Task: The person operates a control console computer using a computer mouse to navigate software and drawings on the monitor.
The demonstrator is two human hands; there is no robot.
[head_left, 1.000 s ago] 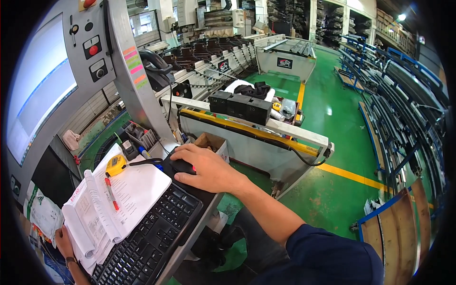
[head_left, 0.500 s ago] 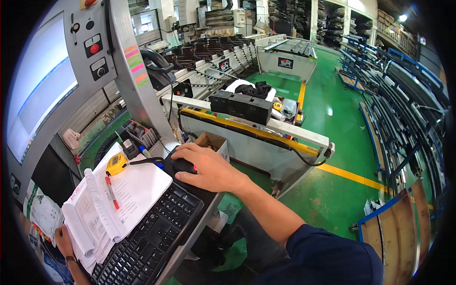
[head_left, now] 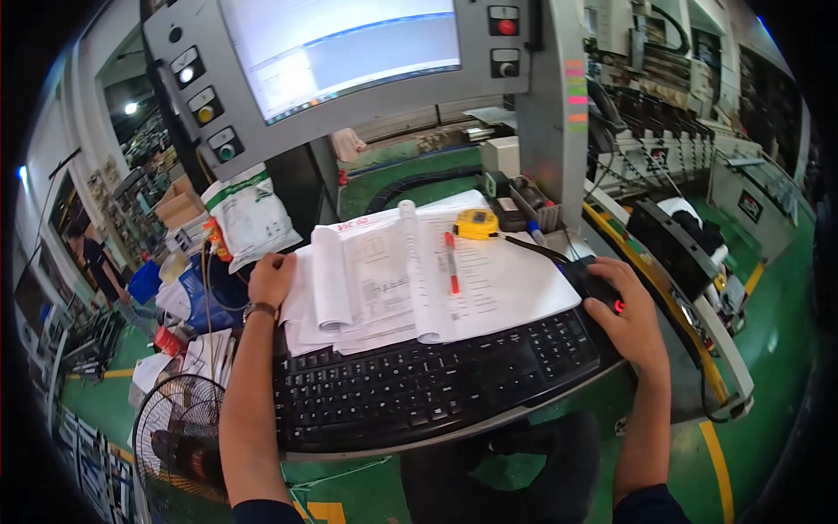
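My right hand (head_left: pixel 630 319) rests over a black computer mouse (head_left: pixel 587 272) at the right end of the desk; a red light glows at the mouse's side. At the left edge of the paper stack (head_left: pixel 371 279), my left hand (head_left: pixel 271 281) lies with its fingers curled in; whatever they may hold is hidden. The papers are partly rolled back and overlap a black keyboard (head_left: pixel 419 384). On top of the sheets lie a red pen (head_left: pixel 451 264) and a yellow tape measure (head_left: pixel 477 224) with a dark strap.
Above the desk stands a grey control panel with a lit screen (head_left: pixel 349 52) and push buttons. A white plastic bag (head_left: pixel 251 217) and a black fan (head_left: pixel 179 437) are on the left. Machine rail (head_left: pixel 724 349) runs along the right. Far left, another person (head_left: pixel 96 262) stands.
My view has swung left, bringing the screen and desk to the middle and my left forearm fully into sight. My right hand stays on the mouse.
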